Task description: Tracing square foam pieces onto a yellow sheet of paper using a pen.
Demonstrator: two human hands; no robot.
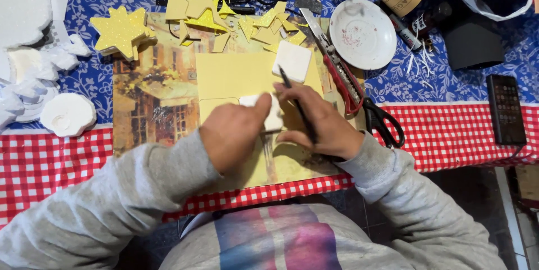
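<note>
Here the white foam piece (268,110) lies under the left hand (233,134), beside the right hand (320,124).

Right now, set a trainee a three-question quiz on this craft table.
1. True or false: the right hand holds a thin dark pen-like tool.
2. What does the left hand press onto the pale yellow sheet? A) a white foam piece B) a glitter star C) a saucer
3. Fill in: the scissors with black handles lie to the ____ of the right hand.

Key
1. True; its fingers pinch the tool, tip pointing away from the person.
2. A; a second white foam square lies loose just beyond.
3. Right, beside the red-handled cutter.
</note>
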